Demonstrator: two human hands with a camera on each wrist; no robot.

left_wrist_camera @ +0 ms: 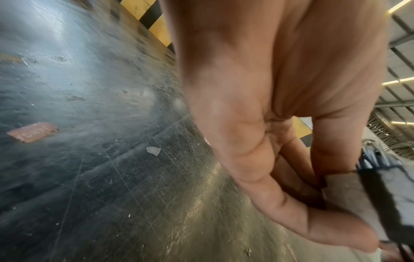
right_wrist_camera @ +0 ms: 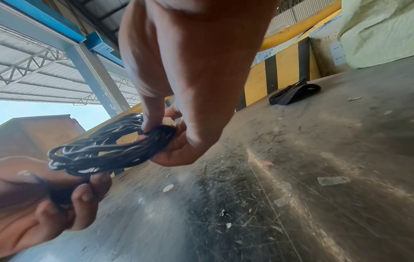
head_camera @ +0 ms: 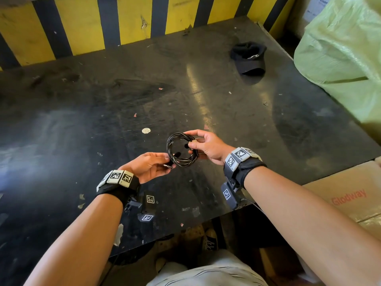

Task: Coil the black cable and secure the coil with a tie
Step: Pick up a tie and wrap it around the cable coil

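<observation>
Black cable (head_camera: 181, 150) is already wound into a round coil of many turns, and it is held in the air above the dark table (head_camera: 103, 112), between the two hands. The right hand (head_camera: 206, 146) grips the right side of the coil: in the right wrist view its fingers and thumb are curled around the bundle of turns, and a small pale piece (right_wrist_camera: 169, 122) sits on the bundle just at the fingertips. This piece may be the tie or a part of it, but I cannot tell for sure. The left hand (head_camera: 149, 166) holds the lower left side of the coil, its fingers curled under the turns, and a short dark end with a bright tip (head_camera: 168, 166) lies in the fingers. It looks like the free end or the plug of the cable.

I judge that the coiling is done and the step in hand is the securing. The next move calls for the left hand to keep the turns together, so that no loop springs out, while the right hand brings the tie around the whole bundle and closes it tight. The free end should be tucked along the coil first.

A black cap (head_camera: 248, 58) lies far back on the table, well apart from the hands, and a green sack (head_camera: 340, 54) stands at the right.
</observation>
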